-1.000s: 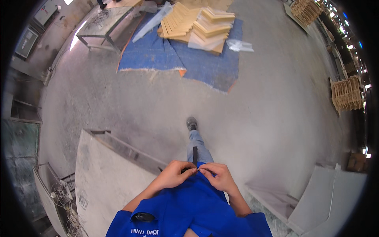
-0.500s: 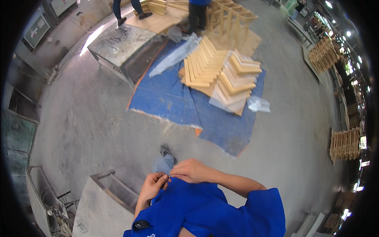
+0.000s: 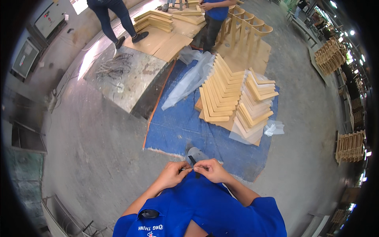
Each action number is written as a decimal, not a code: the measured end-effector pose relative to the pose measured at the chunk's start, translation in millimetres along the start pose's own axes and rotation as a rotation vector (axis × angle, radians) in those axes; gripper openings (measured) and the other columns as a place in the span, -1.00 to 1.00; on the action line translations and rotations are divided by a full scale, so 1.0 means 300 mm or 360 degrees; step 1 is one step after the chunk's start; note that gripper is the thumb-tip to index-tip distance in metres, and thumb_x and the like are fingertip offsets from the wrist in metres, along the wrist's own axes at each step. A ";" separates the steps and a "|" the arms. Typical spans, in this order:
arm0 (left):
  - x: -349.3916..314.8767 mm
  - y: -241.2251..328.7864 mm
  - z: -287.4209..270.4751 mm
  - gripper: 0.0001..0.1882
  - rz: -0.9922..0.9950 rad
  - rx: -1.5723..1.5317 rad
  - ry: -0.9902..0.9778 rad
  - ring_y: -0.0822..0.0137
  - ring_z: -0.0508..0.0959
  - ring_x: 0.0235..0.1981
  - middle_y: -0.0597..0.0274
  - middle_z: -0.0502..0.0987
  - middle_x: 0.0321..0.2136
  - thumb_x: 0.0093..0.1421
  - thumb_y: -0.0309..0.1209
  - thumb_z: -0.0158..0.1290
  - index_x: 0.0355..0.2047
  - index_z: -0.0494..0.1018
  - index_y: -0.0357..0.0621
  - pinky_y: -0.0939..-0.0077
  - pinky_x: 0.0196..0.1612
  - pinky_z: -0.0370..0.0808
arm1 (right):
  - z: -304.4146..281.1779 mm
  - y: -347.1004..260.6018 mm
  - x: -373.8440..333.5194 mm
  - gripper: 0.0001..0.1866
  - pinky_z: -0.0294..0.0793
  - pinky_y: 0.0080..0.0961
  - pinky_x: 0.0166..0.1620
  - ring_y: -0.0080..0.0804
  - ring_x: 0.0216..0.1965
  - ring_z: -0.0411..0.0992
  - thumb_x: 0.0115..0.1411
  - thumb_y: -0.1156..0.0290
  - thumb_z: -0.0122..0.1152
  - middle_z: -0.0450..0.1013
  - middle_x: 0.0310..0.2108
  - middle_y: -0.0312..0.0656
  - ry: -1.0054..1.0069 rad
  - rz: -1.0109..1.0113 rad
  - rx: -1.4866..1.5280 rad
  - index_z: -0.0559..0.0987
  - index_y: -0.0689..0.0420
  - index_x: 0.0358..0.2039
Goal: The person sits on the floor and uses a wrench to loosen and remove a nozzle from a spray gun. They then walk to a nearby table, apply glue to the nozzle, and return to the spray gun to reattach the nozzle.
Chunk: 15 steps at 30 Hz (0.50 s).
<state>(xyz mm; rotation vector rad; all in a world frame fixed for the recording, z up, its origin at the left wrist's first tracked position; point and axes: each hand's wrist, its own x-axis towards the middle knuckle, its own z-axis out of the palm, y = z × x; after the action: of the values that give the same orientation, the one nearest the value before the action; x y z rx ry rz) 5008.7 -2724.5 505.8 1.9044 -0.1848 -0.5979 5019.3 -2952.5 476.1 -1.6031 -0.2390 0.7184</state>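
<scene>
My left hand (image 3: 173,174) and my right hand (image 3: 212,171) meet in front of my blue shirt, fingertips nearly touching. Between the right thumb and fingers a slim black strip (image 3: 192,160) shows, its kind unclear. The left thumb and fingers are pinched together beside it; a dark bit shows there, too small to name. Just beyond my hands lies the near edge of a blue tarp (image 3: 173,132), where my foot shows. On the tarp are rows of angled wooden pieces (image 3: 221,93), several with white sheeting (image 3: 252,112) between them.
A low metal-topped table (image 3: 132,89) with a heap of dark wires stands left of the tarp. One person (image 3: 112,17) stands on boards at its far end, another (image 3: 216,23) beside wooden frames (image 3: 244,33). Crumpled clear plastic (image 3: 189,79) lies on the tarp; stacked wooden frames (image 3: 349,147) line the right.
The tarp and wooden pieces look nearer, and my foot shows at the tarp's edge. My hands have shifted right in the picture and become more level; the black strip now shows between them.
</scene>
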 end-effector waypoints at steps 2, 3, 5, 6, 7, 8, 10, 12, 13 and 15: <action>0.195 -0.008 -0.112 -0.81 0.0084 0.0087 -0.0035 -0.12 0.64 -0.36 -0.12 0.64 -0.38 0.25 -0.37 0.16 -0.27 0.60 -0.27 0.18 -0.30 0.53 | -0.090 0.001 0.173 -0.81 0.36 -0.57 -0.36 -0.67 -0.42 0.36 0.33 0.37 0.25 0.53 -0.48 -0.31 0.0046 -0.0024 0.0018 0.65 0.25 -0.21; 0.300 -0.013 -0.164 -0.81 0.0094 0.0086 -0.0022 -0.12 0.64 -0.36 -0.11 0.64 -0.39 0.25 -0.37 0.16 -0.27 0.60 -0.28 0.19 -0.30 0.53 | -0.150 -0.001 0.264 -0.81 0.36 -0.58 -0.35 -0.67 -0.41 0.35 0.34 0.37 0.25 0.53 -0.47 -0.32 0.0057 -0.0027 0.0036 0.65 0.26 -0.21; 0.485 -0.018 -0.266 -0.81 0.0085 0.0077 0.0002 -0.12 0.63 -0.36 -0.11 0.64 -0.40 0.25 -0.37 0.16 -0.28 0.60 -0.28 0.19 -0.29 0.54 | -0.267 -0.014 0.458 -0.81 0.43 -0.61 -0.23 -0.64 -0.34 0.43 0.35 0.40 0.24 0.57 -0.39 -0.30 -0.0037 0.0051 0.0112 0.65 0.28 -0.19; 0.578 -0.011 -0.321 -0.81 0.0088 0.0103 0.0084 -0.10 0.64 -0.38 -0.10 0.64 -0.41 0.24 -0.38 0.16 -0.29 0.60 -0.28 0.21 -0.30 0.54 | -0.337 -0.034 0.570 -0.80 0.46 -0.62 -0.16 -0.63 -0.30 0.46 0.35 0.41 0.24 0.59 -0.35 -0.29 -0.0100 0.0058 0.0184 0.65 0.29 -0.18; 0.660 0.000 -0.376 -0.82 0.0072 0.0128 0.0160 -0.08 0.64 -0.39 -0.10 0.63 -0.42 0.24 -0.39 0.16 -0.30 0.60 -0.29 0.22 -0.30 0.54 | -0.407 -0.062 0.688 -0.81 0.46 -0.61 -0.16 -0.63 -0.29 0.46 0.36 0.41 0.23 0.58 -0.35 -0.29 -0.0194 0.0060 0.0164 0.65 0.30 -0.18; 0.734 0.016 -0.435 -0.83 0.0051 0.0161 0.0217 -0.05 0.65 -0.40 -0.10 0.63 -0.43 0.24 -0.41 0.16 -0.30 0.60 -0.29 0.24 -0.31 0.54 | -0.468 -0.098 0.807 -0.81 0.46 -0.61 -0.15 -0.63 -0.29 0.46 0.36 0.42 0.23 0.58 -0.35 -0.29 -0.0285 0.0041 0.0197 0.65 0.30 -0.18; 0.873 0.046 -0.554 -0.87 -0.0040 0.0099 0.0398 0.10 0.65 -0.45 -0.05 0.63 -0.46 0.24 -0.45 0.17 -0.30 0.60 -0.29 0.30 -0.35 0.53 | -0.570 -0.187 1.036 -0.82 0.47 -0.56 -0.17 -0.61 -0.31 0.46 0.35 0.41 0.22 0.58 -0.38 -0.28 -0.0425 -0.0091 0.0121 0.65 0.29 -0.20; 0.983 0.074 -0.660 -0.90 -0.0147 -0.0021 0.0478 0.29 0.63 -0.50 0.02 0.63 -0.50 0.25 -0.50 0.17 -0.31 0.58 -0.30 0.39 -0.39 0.50 | -0.667 -0.295 1.238 -0.83 0.47 -0.47 -0.22 -0.51 -0.37 0.48 0.31 0.37 0.25 0.58 -0.42 -0.20 -0.0507 -0.0251 -0.0138 0.65 0.23 -0.25; 1.041 0.079 -0.727 -0.93 -0.0160 -0.0127 0.0523 0.40 0.60 -0.52 0.07 0.63 -0.52 0.25 -0.53 0.16 -0.32 0.57 -0.31 0.44 -0.42 0.49 | -0.704 -0.353 1.330 -0.82 0.46 -0.41 -0.26 -0.43 -0.41 0.50 0.28 0.34 0.26 0.58 -0.44 -0.15 -0.0529 -0.0394 -0.0257 0.66 0.20 -0.28; 1.150 0.085 -0.856 -0.92 -0.0114 -0.0165 0.0590 0.49 0.53 -0.50 0.24 0.57 -0.51 0.29 -0.54 0.14 -0.32 0.52 -0.34 0.54 -0.42 0.44 | -0.754 -0.463 1.497 -0.85 0.46 -0.19 -0.30 -0.13 -0.40 0.55 0.17 0.36 0.28 0.56 -0.48 -0.06 -0.0422 -0.0638 -0.0410 0.65 0.17 -0.36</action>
<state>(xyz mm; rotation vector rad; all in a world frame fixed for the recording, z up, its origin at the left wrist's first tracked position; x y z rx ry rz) 5434.4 -2659.7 494.4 1.8894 0.1507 -0.2867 5534.4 -2869.2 470.8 -1.6289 -0.8502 0.6004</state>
